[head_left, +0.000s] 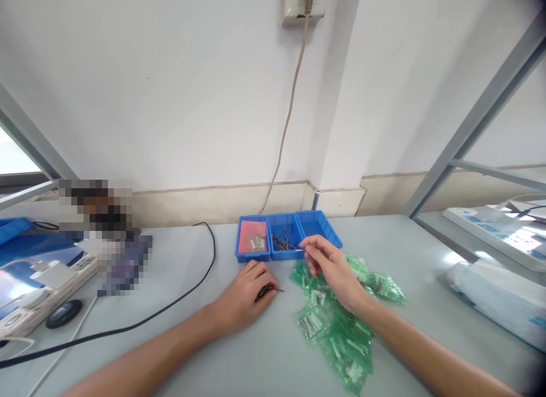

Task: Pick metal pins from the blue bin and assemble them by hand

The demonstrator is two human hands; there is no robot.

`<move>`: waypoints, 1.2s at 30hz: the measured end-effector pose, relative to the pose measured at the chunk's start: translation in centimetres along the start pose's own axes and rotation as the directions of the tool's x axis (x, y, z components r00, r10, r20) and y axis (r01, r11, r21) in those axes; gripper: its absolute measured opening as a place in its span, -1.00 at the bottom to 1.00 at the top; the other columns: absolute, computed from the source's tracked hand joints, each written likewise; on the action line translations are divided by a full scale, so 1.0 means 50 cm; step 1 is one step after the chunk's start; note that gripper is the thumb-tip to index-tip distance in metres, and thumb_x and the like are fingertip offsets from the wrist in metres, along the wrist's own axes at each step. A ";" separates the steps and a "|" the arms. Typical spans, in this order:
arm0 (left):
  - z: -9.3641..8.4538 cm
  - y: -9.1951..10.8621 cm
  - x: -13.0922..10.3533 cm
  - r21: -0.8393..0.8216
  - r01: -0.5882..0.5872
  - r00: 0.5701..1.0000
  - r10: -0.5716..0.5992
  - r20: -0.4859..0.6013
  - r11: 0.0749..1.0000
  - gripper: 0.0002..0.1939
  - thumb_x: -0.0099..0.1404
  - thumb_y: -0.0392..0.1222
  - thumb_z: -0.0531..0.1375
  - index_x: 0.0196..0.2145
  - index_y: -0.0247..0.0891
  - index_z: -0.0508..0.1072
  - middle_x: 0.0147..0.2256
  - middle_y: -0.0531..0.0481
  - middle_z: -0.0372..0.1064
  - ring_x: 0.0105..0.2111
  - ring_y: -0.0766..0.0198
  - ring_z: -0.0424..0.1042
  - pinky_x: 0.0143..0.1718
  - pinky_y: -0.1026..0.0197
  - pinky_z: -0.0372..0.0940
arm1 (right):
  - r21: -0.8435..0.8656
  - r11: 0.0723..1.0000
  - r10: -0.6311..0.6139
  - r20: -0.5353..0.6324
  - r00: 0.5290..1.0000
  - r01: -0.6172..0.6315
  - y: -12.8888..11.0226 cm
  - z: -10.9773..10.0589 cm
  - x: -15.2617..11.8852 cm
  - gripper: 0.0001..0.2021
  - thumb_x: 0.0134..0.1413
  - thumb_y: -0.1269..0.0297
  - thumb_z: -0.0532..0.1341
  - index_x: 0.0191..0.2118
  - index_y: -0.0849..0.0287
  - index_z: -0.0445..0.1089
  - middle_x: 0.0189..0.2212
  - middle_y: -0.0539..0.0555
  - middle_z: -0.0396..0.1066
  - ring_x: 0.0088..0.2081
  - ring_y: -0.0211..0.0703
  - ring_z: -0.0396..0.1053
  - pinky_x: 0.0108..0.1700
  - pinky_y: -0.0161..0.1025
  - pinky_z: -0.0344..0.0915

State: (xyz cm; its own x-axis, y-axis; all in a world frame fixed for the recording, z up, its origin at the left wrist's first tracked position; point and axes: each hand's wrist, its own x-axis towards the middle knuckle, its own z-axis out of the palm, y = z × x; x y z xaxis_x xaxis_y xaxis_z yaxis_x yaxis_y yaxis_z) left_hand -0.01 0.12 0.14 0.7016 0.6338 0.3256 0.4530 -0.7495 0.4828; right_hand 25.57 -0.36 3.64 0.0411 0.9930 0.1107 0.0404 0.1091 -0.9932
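Note:
My left hand (251, 292) rests on the grey table with its fingers wrapped round several dark metal pins (265, 290). Over the green plastic bags (341, 334), my right hand (326, 263) pinches a small thin metal piece (298, 249) between thumb and forefinger, near the front edge of the blue bins. Dark pins lie in the middle blue bin (284, 217). The left blue bin (237, 243) holds a pink sheet (247, 231) and a clear bag of small pieces. The right blue bin (318, 223) has nothing visible in it.
A black cable (170, 303) curves across the table's left side. Further left are a power strip (42, 297) and a black mouse (63, 314). At the right lies a white and blue plastic package (499, 297). Metal frames stand at both sides, with a wall behind.

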 end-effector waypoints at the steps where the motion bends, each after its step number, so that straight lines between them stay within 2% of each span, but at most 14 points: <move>1: 0.000 0.000 0.000 0.002 -0.001 1.000 0.001 -0.002 1.000 -0.89 0.55 -0.30 0.16 -0.06 -0.17 0.47 -0.09 -0.08 0.41 -0.06 0.07 0.33 0.01 0.03 0.30 | 0.015 1.000 0.002 -0.004 1.000 -0.002 0.000 0.000 0.000 -0.66 0.25 -0.12 0.32 -0.16 0.08 0.47 -0.36 -0.04 0.36 -0.52 -0.26 0.24 -0.46 -0.24 0.17; 8: -0.001 0.001 0.001 0.007 -0.006 1.000 0.007 -0.009 1.000 -0.89 0.54 -0.31 0.16 -0.07 -0.18 0.48 -0.10 -0.07 0.42 -0.06 0.09 0.33 0.01 0.04 0.31 | 0.066 0.998 0.004 -0.098 0.995 0.003 0.010 0.000 0.002 -0.64 0.18 -0.10 0.40 -0.14 0.07 0.44 -0.31 0.02 0.49 -0.47 -0.17 0.39 -0.43 -0.21 0.30; 11: -0.002 0.002 0.001 0.004 -0.007 1.000 0.007 -0.012 1.000 -0.89 0.55 -0.29 0.16 -0.07 -0.19 0.49 -0.08 -0.09 0.43 -0.06 0.08 0.34 0.01 0.03 0.33 | 0.032 0.998 -0.052 -0.174 0.983 0.059 0.014 -0.003 0.004 -0.62 0.16 -0.13 0.41 -0.19 0.07 0.44 -0.32 0.05 0.54 -0.42 -0.11 0.46 -0.32 -0.14 0.42; 14: -0.002 0.003 0.001 0.003 -0.005 1.000 0.005 -0.013 1.000 -0.89 0.55 -0.28 0.16 -0.07 -0.19 0.49 -0.09 -0.09 0.43 -0.05 0.08 0.35 0.01 0.03 0.33 | -0.026 0.996 -0.092 -0.195 0.976 0.089 0.014 -0.006 0.006 -0.60 0.15 -0.16 0.42 -0.20 0.07 0.45 -0.31 0.08 0.57 -0.38 -0.05 0.53 -0.23 -0.09 0.48; 16: -0.003 0.004 0.002 0.004 -0.001 1.000 0.001 -0.010 1.000 -0.90 0.54 -0.30 0.17 -0.08 -0.18 0.49 -0.09 -0.07 0.43 -0.05 0.09 0.35 0.02 0.03 0.33 | -0.037 0.995 -0.095 -0.175 0.980 0.090 0.014 -0.007 0.007 -0.58 0.13 -0.17 0.43 -0.17 0.08 0.45 -0.26 0.11 0.60 -0.35 0.00 0.58 -0.21 -0.06 0.49; 21: -0.003 0.005 0.003 0.007 0.004 1.000 -0.004 -0.008 1.000 -0.90 0.52 -0.32 0.20 -0.08 -0.18 0.48 -0.10 -0.06 0.42 -0.06 0.09 0.33 0.01 0.04 0.32 | 0.058 0.998 -0.009 -0.058 0.998 0.012 0.018 -0.001 0.006 -0.56 0.21 -0.10 0.40 0.04 0.06 0.44 0.02 0.22 0.60 -0.15 0.08 0.63 -0.05 0.02 0.50; 24: -0.001 0.005 0.002 0.001 0.008 1.000 -0.008 -0.010 1.000 -0.89 0.51 -0.33 0.19 -0.07 -0.18 0.47 -0.09 -0.05 0.41 -0.06 0.10 0.33 0.03 0.04 0.31 | -0.090 0.994 -0.052 0.018 0.998 0.054 0.026 0.001 0.002 -0.69 0.29 -0.03 0.34 -0.03 0.07 0.46 -0.12 0.13 0.61 -0.27 -0.02 0.56 -0.14 -0.04 0.47; 26: 0.000 0.005 0.001 -0.006 0.025 0.999 -0.025 -0.023 1.000 -0.89 0.50 -0.33 0.21 -0.06 -0.18 0.45 -0.08 -0.05 0.41 -0.05 0.09 0.32 0.03 0.03 0.30 | -0.287 0.949 -0.101 0.117 0.988 0.131 0.032 0.001 -0.003 -0.80 0.34 0.06 0.30 -0.10 0.05 0.47 -0.27 0.05 0.56 -0.31 -0.04 0.49 -0.19 -0.08 0.40; 28: 0.001 0.004 0.000 -0.009 0.050 0.998 -0.050 -0.040 0.999 -0.89 0.48 -0.32 0.23 -0.07 -0.20 0.43 -0.08 -0.06 0.40 -0.04 0.07 0.31 0.03 0.02 0.30 | -0.481 0.847 -0.111 0.254 0.961 0.225 0.036 0.003 -0.011 -0.86 0.33 0.21 0.30 -0.04 0.01 0.47 -0.24 0.03 0.56 -0.25 -0.02 0.48 -0.13 -0.05 0.36; 30: 0.002 0.004 -0.001 -0.002 0.068 0.997 -0.068 -0.046 0.998 -0.90 0.48 -0.31 0.24 -0.09 -0.21 0.41 -0.08 -0.06 0.39 -0.05 0.07 0.30 0.02 0.02 0.29 | -0.623 0.698 -0.143 0.359 0.922 0.352 0.037 0.007 -0.019 -0.85 0.31 0.31 0.32 -0.04 0.00 0.47 -0.14 0.04 0.55 -0.13 0.04 0.47 0.00 0.02 0.29; 33: 0.004 0.005 -0.001 0.015 0.067 0.997 -0.067 -0.043 0.998 -0.94 0.49 -0.31 0.23 -0.13 -0.22 0.40 -0.12 -0.05 0.39 -0.07 0.08 0.29 0.00 0.03 0.28 | -0.705 0.537 -0.166 0.451 0.877 0.464 0.036 0.014 -0.028 -0.92 0.35 0.33 0.31 -0.09 0.02 0.46 -0.08 0.07 0.52 0.00 0.12 0.45 0.06 0.06 0.20; 36: 0.004 0.005 0.000 0.017 0.058 0.998 -0.057 -0.038 0.998 -0.95 0.51 -0.31 0.21 -0.17 -0.22 0.40 -0.15 -0.04 0.38 -0.10 0.10 0.29 -0.02 0.05 0.27 | -0.714 0.501 -0.148 0.486 0.861 0.489 0.036 0.019 -0.029 -0.97 0.41 0.33 0.27 -0.12 0.04 0.44 -0.12 0.05 0.51 -0.02 0.07 0.45 0.02 0.01 0.18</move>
State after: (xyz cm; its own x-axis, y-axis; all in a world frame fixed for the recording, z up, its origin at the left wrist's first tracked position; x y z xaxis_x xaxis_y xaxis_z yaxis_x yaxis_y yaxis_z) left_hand 0.22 -0.09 0.12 0.6530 0.6825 0.3283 0.5024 -0.7147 0.4865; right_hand 24.65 -1.58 1.67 -0.4558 0.8611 0.2254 0.7530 0.5080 -0.4183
